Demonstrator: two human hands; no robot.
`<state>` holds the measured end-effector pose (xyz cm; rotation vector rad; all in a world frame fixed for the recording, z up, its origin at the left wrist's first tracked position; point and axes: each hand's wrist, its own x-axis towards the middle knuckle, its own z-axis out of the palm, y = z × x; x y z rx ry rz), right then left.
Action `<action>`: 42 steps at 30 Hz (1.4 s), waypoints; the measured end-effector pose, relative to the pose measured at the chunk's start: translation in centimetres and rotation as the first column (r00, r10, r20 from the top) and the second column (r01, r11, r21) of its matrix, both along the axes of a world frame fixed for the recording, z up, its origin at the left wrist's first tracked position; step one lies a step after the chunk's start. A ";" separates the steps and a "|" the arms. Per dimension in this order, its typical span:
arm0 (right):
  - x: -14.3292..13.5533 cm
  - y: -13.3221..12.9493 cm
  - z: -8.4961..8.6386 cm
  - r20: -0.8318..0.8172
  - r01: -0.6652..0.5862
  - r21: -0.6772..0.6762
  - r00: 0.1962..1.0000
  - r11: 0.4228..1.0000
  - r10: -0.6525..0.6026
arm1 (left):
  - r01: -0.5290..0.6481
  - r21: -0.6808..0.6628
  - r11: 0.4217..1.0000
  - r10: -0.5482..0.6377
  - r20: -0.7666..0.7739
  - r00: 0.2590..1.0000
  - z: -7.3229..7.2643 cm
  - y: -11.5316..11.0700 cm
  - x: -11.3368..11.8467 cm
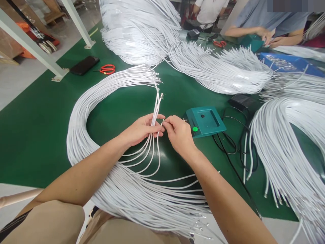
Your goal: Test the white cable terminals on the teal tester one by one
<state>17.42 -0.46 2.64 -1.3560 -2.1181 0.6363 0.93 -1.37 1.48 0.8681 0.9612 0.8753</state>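
Observation:
My left hand is closed around several white cables, their metal-tipped ends standing up above the fingers. Close beside it, my right hand pinches the tip of one more white cable, which loops down below the hands. These strands come from a large curved bundle of white cables that bends around my left side and lies under my forearms. Just right of my right hand sits a teal device with a green button and a shallow recess on top.
Red-handled scissors and a black phone lie at the back left, near a metal post. More cable bundles fill the back and the right side. A black adapter has trailing cords. Co-workers sit across the table.

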 end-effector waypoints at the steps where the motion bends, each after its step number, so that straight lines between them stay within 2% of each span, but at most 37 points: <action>1: 0.1 0.0 -0.2 0.111 -0.035 0.103 0.994 0.994 0.023 | 0.000 -0.062 0.998 0.002 0.038 0.999 0.0 0.0 0.0; 3: 0.6 0.2 -0.4 0.307 -0.139 0.252 0.950 0.958 0.057 | -0.018 -0.113 0.993 0.022 0.036 0.999 -0.1 0.1 0.1; 5: 1.4 0.8 -0.1 0.417 -0.201 0.331 0.907 0.922 0.048 | -0.065 -0.071 0.995 0.062 -0.051 0.997 -0.3 0.1 0.3; 7: 2.3 1.6 0.2 0.476 -0.222 0.331 0.878 0.917 0.041 | -0.093 0.012 0.996 0.094 -0.164 0.982 -0.6 0.1 0.4; 10: 3.2 2.8 0.6 0.557 -0.264 0.206 0.823 0.942 0.109 | -0.079 0.081 0.994 0.098 -0.261 0.960 -1.0 0.1 0.5; 12: 3.4 3.3 0.6 0.567 -0.273 0.151 0.811 0.950 0.143 | -0.075 0.100 0.992 0.100 -0.271 0.957 -1.2 0.1 0.5; 16: 3.4 3.7 0.3 0.535 -0.266 0.135 0.831 0.954 0.156 | -0.082 0.136 0.987 0.116 -0.268 0.956 -1.5 0.2 0.6; 20: 3.7 3.9 0.1 0.553 -0.296 0.150 0.816 0.943 0.168 | -0.083 0.154 0.985 0.125 -0.285 0.950 -1.8 0.4 0.9; 28: 3.7 4.1 0.2 0.549 -0.235 0.172 0.829 0.957 0.105 | -0.099 0.177 0.979 0.157 -0.352 0.923 -3.1 0.7 1.6; 32: 3.7 3.8 0.6 0.557 -0.264 0.161 0.820 0.951 0.133 | -0.095 0.191 0.977 0.162 -0.370 0.915 -3.4 0.7 1.6; 34: 4.1 3.6 0.6 0.530 -0.220 0.230 0.846 0.948 0.067 | -0.089 0.171 0.981 0.147 -0.365 0.919 -3.4 0.7 1.6; 36: 4.8 3.5 0.3 0.504 -0.091 0.349 0.857 0.933 -0.105 | -0.082 0.148 0.986 0.130 -0.349 0.928 -3.3 0.8 1.5; 38: 5.4 3.7 -0.4 0.497 0.040 0.421 0.826 0.906 -0.267 | -0.071 0.128 0.989 0.111 -0.340 0.934 -3.0 0.8 1.4; 40: 5.9 3.9 -1.0 0.509 0.094 0.419 0.799 0.903 -0.320 | -0.056 0.117 0.992 0.092 -0.339 0.936 -2.6 0.8 1.1; 42: 6.1 4.1 -1.2 0.512 0.093 0.407 0.801 0.909 -0.311 | -0.054 0.109 0.993 0.088 -0.335 0.938 -2.2 0.8 0.7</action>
